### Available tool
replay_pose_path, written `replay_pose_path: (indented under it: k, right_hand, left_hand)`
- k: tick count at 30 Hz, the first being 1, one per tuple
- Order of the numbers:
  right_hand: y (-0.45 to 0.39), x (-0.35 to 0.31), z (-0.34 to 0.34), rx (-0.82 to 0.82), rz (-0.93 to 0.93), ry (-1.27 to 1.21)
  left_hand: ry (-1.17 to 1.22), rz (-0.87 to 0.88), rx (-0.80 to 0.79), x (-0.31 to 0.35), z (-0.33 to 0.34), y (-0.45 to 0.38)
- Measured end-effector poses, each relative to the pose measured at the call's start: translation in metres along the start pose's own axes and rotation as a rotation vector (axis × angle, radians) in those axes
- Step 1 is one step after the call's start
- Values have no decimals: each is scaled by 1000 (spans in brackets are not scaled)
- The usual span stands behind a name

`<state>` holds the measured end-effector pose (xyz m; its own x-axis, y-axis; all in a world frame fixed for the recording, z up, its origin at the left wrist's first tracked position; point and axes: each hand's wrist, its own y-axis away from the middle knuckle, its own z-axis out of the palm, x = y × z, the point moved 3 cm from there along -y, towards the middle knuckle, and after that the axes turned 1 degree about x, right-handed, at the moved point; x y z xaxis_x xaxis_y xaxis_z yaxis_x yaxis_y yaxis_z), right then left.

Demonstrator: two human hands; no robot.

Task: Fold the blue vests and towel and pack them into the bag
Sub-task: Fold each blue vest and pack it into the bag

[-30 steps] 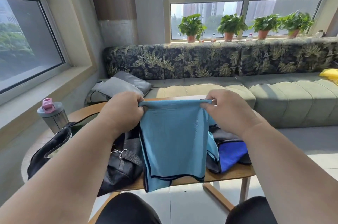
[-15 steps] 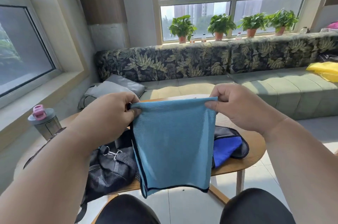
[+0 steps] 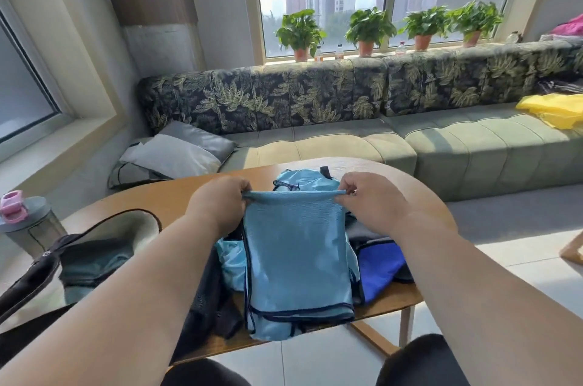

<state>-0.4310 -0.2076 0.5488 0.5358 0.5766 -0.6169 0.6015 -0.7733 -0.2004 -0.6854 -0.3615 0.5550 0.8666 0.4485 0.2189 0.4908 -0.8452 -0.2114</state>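
A folded light blue mesh vest (image 3: 296, 259) with dark trim lies over the near part of the wooden table (image 3: 157, 196). My left hand (image 3: 220, 202) pinches its top left corner and my right hand (image 3: 369, 199) pinches its top right corner. More light blue vest fabric (image 3: 299, 179) sits on the table just beyond my hands. A royal blue towel (image 3: 380, 266) lies to the right, partly under the vest. The black bag (image 3: 94, 247) stands open at the left, with some fabric inside.
A grey shaker bottle with a pink lid (image 3: 22, 221) stands at the table's left end. A green sofa (image 3: 441, 139) with a grey pillow (image 3: 176, 152) runs behind the table. Yellow cloth (image 3: 555, 111) lies on its right end.
Both hands have lowered the vest from hanging in the air onto the table, further from me. The view has tilted down and more vest fabric shows beyond my hands.
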Motion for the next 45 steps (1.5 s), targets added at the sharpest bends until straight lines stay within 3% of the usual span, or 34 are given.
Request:
replay_pose_path:
  k: [7, 15, 24, 28, 34, 38, 41, 45]
  right_hand:
    - [24, 26, 42, -28, -128, -38]
    - [94, 75, 84, -228, -156, 16]
    - [122, 87, 102, -362, -119, 180]
    - [120, 75, 98, -347, -34, 99]
    - [79, 60, 110, -163, 112, 117]
    - [56, 67, 126, -292, 238, 218]
    - [55, 75, 133, -285, 312, 232]
    - [53, 78, 137, -233, 346, 107]
  left_hand:
    - [137, 73, 172, -12, 33, 64]
    - [130, 167, 93, -22, 93, 168]
    - [70, 227, 20, -19, 117, 194]
    - [-21, 172, -9, -16, 117, 197]
    - [-78, 187, 101, 5, 102, 161]
    - [-215, 152, -140, 14, 122, 138]
    - [-243, 35, -394, 4, 155, 146]
    - [-210, -19, -392, -2, 167, 154]
